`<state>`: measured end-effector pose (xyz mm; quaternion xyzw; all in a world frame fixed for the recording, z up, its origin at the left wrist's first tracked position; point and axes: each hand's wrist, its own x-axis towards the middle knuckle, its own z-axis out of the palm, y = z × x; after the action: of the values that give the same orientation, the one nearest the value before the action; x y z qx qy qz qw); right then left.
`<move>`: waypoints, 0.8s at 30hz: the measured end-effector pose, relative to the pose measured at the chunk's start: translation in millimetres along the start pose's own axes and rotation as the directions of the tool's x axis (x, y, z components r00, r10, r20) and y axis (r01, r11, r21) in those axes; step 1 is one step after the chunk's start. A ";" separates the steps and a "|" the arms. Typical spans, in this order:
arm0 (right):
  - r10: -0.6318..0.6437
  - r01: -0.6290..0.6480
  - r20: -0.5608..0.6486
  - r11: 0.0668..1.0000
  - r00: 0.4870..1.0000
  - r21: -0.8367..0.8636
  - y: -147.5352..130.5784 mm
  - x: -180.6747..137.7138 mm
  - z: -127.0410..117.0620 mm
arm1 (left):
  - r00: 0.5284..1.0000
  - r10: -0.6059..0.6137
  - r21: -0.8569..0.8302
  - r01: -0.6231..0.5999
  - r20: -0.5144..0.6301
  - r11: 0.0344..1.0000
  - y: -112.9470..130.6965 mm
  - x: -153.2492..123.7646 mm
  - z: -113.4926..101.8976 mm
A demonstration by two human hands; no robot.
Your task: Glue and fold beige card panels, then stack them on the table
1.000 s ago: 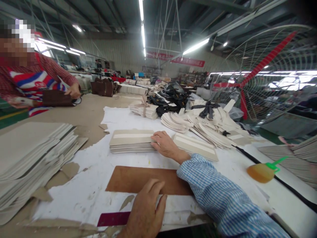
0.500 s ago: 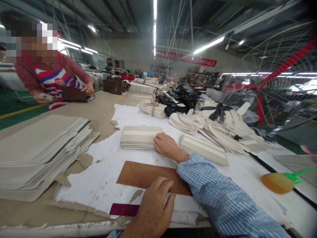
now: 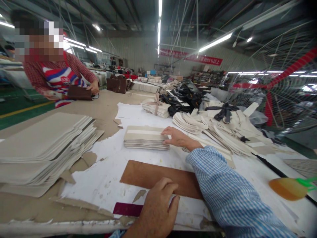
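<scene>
A brown leather strip (image 3: 138,173) lies flat on the white sheet in front of me. My left hand (image 3: 160,205) is over its near edge, fingers loosely bent and thumb apart, holding nothing. Just left of that hand is a dark purple strip (image 3: 127,209). Farther out sits a neat stack of beige panels (image 3: 143,137), a white band across its top piece. At the stack's right end, my right hand (image 3: 179,137) has thumb and fingers apart, with fingertips at the edge. My right forearm partly hides a second banded stack (image 3: 223,152).
Large beige sheets (image 3: 47,138) are piled on the left. A bottle of amber liquid with a green nozzle (image 3: 288,189) lies on the right, near a big fan (image 3: 267,86). Loose strips and black bags (image 3: 185,96) cover the back. A co-worker (image 3: 59,76) holds a brown piece.
My right hand has loosened at the stack's right end, its thumb and fingers spreading apart. The view has shifted slightly left. My left hand stays by the leather strip.
</scene>
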<state>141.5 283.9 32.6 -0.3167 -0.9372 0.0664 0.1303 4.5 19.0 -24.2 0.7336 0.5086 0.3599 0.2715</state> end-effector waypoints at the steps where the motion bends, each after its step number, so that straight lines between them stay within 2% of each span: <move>1: 0.011 -0.011 0.003 1.000 1.000 0.025 4.7 -1.3 -0.4 | 1.000 -0.003 0.002 0.003 0.004 1.000 0.5 0.1 -0.4; 6: 0.057 -0.059 0.012 0.989 0.998 0.138 17.5 -7.7 2.1 | 1.000 0.007 0.009 -0.007 -0.008 1.000 1.9 0.3 -2.5; 13: 0.096 -0.095 0.009 0.962 0.995 0.257 17.0 -9.3 -1.2 | 1.000 0.007 0.001 -0.007 0.008 1.000 -0.1 -0.1 -1.1; 24: 0.140 -0.137 0.011 0.946 0.990 0.295 14.3 -13.8 -6.6 | 1.000 0.012 0.007 -0.012 0.002 1.000 -2.6 0.0 0.2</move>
<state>162.2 287.0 33.2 -0.3590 -0.8916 0.2128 0.1760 3.3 19.9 -26.4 0.7378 0.5051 0.3593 0.2672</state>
